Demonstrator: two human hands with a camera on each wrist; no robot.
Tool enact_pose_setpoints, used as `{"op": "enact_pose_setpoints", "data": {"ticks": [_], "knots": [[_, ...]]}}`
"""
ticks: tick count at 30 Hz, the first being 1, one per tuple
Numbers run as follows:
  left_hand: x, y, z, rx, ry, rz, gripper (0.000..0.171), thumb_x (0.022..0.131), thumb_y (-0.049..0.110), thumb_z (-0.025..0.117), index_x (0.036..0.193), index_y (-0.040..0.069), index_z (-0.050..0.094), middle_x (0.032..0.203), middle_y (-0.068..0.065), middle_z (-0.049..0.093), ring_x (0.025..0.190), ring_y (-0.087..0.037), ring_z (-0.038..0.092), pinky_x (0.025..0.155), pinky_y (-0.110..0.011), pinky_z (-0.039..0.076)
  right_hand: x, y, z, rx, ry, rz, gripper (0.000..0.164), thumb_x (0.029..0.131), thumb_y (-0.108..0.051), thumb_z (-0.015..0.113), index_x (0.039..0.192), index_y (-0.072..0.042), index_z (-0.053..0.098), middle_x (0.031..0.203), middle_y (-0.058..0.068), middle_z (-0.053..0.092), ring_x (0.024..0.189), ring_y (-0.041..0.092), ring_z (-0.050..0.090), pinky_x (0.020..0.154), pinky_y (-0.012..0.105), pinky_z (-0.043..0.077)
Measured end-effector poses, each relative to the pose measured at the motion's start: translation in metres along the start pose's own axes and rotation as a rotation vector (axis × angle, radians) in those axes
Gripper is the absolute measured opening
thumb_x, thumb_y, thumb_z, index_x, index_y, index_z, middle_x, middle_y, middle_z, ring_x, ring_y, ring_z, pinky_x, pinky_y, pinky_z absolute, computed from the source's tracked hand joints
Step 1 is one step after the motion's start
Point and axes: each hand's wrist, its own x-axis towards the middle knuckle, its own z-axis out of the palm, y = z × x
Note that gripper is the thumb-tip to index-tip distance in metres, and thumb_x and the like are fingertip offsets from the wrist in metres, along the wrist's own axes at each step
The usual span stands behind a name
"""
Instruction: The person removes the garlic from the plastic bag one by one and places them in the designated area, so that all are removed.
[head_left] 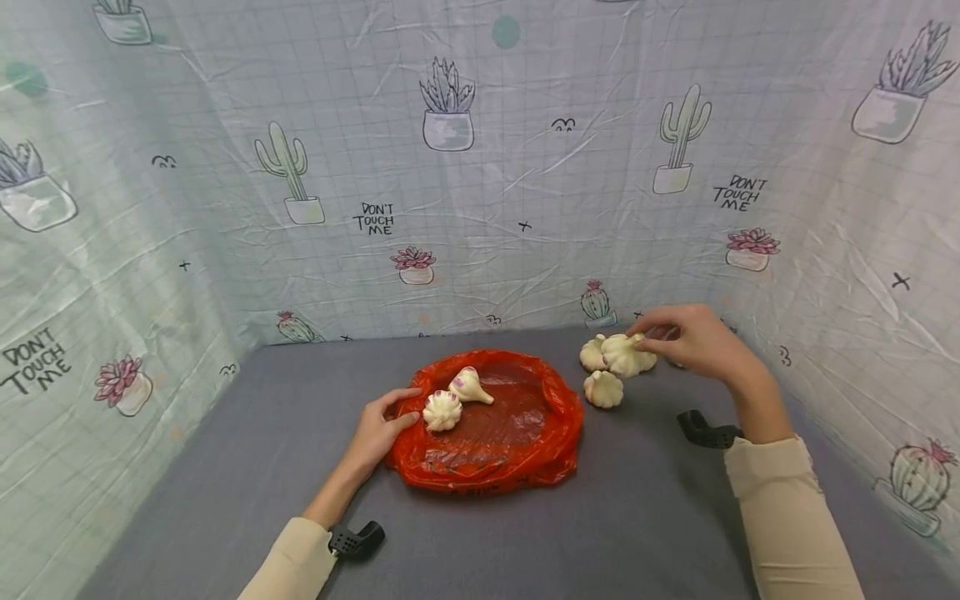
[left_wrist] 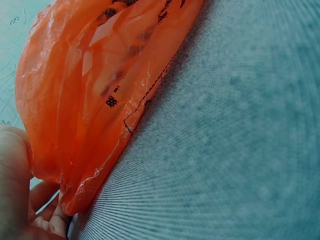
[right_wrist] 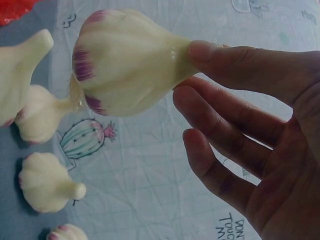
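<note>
An orange-red plastic bag (head_left: pixel 487 479) lies spread on the table, its rim rolled open. Two garlic bulbs, one round end up (head_left: pixel 442 412) and one on its side (head_left: pixel 468 384), rest inside on the left. My left hand (head_left: pixel 377 431) holds the bag's left rim, thumb on the inner side; in the left wrist view fingers reach behind the bag (left_wrist: pixel 95 105). With thumb and fingertips my right hand (head_left: pixel 697 340) pinches a garlic bulb (right_wrist: pixel 125 65) by its stem, above the table; the other fingers are loosely bent.
Beside the held bulb, a garlic bulb (head_left: pixel 592 355) and a nearer one (head_left: pixel 603 389) sit on the grey table (head_left: pixel 300 417). More bulbs (right_wrist: pixel 47 182) show in the right wrist view. A cactus-printed curtain (head_left: pixel 517 183) encloses the table's back and sides.
</note>
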Motion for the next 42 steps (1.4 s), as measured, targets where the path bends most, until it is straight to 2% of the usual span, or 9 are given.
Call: {"op": "enact_pose_setpoints", "data": {"ticks": [8,16,24,29,36,42], "knots": [[-0.001,0.001,0.0,-0.001,-0.006,-0.002,0.039,0.095,0.009,0.071,0.134,0.01,0.069,0.146,-0.015,0.06,0.129,-0.031,0.058,0.091,-0.018,0.049,-0.002,0.013,-0.002,0.014,0.009,-0.015,0.016,0.091,-0.015,0.079,0.107,-0.016,0.082,0.098,0.005,0.079,0.079,0.008,0.067,0.068,0.027,0.055],[-0.002,0.001,0.001,-0.011,-0.006,-0.012,0.038,0.095,0.007,0.07,0.133,0.01,0.069,0.146,-0.015,0.06,0.127,-0.03,0.058,0.09,-0.017,0.05,-0.007,0.025,-0.005,0.042,-0.017,0.017,0.015,0.091,-0.015,0.078,0.106,-0.013,0.082,0.094,0.005,0.078,0.078,0.008,0.067,0.064,0.027,0.054],[-0.001,0.001,0.002,-0.014,-0.005,-0.006,0.039,0.095,0.008,0.07,0.134,0.01,0.069,0.147,-0.015,0.06,0.13,-0.03,0.057,0.091,-0.016,0.048,-0.008,0.034,-0.004,0.063,-0.076,0.097,0.016,0.093,-0.017,0.077,0.107,-0.01,0.082,0.102,0.011,0.079,0.083,0.015,0.069,0.062,0.028,0.052],[-0.001,0.001,0.002,-0.006,0.0,-0.014,0.039,0.095,0.008,0.071,0.134,0.011,0.069,0.148,-0.015,0.059,0.131,-0.03,0.056,0.092,-0.016,0.048,-0.009,0.041,-0.003,0.087,-0.097,0.133,0.014,0.092,-0.015,0.077,0.104,-0.009,0.082,0.096,0.01,0.078,0.078,0.014,0.067,0.061,0.029,0.051],[-0.001,0.001,0.002,0.003,0.003,-0.016,0.039,0.094,0.007,0.071,0.133,0.011,0.07,0.147,-0.014,0.06,0.131,-0.028,0.056,0.093,-0.016,0.048,-0.009,0.048,-0.001,0.14,-0.174,0.211,0.015,0.091,-0.016,0.079,0.103,-0.009,0.081,0.097,0.008,0.077,0.078,0.014,0.065,0.066,0.031,0.052],[-0.001,0.001,0.001,0.001,0.002,-0.011,0.039,0.094,0.008,0.072,0.133,0.011,0.07,0.146,-0.014,0.06,0.133,-0.028,0.055,0.095,-0.016,0.046,-0.008,0.056,0.004,0.133,-0.193,0.183,0.016,0.089,-0.018,0.081,0.102,-0.009,0.082,0.101,0.007,0.078,0.087,0.013,0.067,0.073,0.03,0.054]]}}
